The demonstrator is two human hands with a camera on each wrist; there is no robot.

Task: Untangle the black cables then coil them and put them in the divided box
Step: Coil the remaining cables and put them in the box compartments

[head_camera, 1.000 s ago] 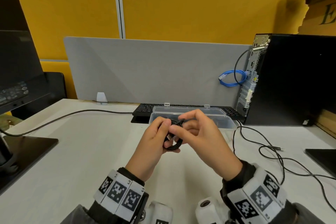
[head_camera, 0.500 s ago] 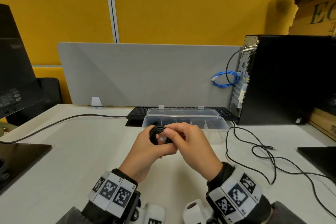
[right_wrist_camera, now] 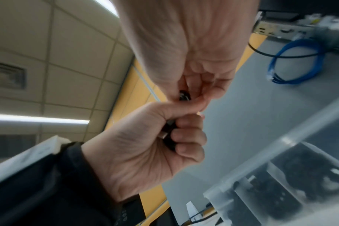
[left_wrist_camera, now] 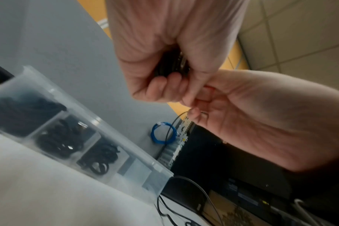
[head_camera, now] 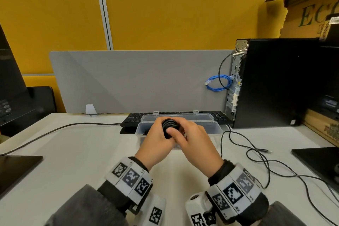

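Observation:
A small black cable coil (head_camera: pixel 169 126) is gripped in my left hand (head_camera: pixel 159 139), fingers curled round it; the left wrist view shows the coil (left_wrist_camera: pixel 171 64) inside the fist. My right hand (head_camera: pixel 190 141) pinches the cable's end (right_wrist_camera: pixel 184 96) against the coil, thumb on top. Both hands hover just above the front of the clear divided box (head_camera: pixel 215 127), whose lid stands open. Its compartments (left_wrist_camera: pixel 66 137) hold several black cable coils. Another loose black cable (head_camera: pixel 256 159) lies on the desk to the right.
A black keyboard (head_camera: pixel 134 118) lies behind the box, against a grey divider (head_camera: pixel 137 79). A black PC tower (head_camera: pixel 275 82) with a blue cable loop (head_camera: pixel 218 82) stands at the right. Monitor bases sit at both desk edges; a black cord (head_camera: pixel 64 128) runs left.
Both hands have moved forward with the coil, from in front of the box to over its front edge. The loose loop has been pulled into a tight coil.

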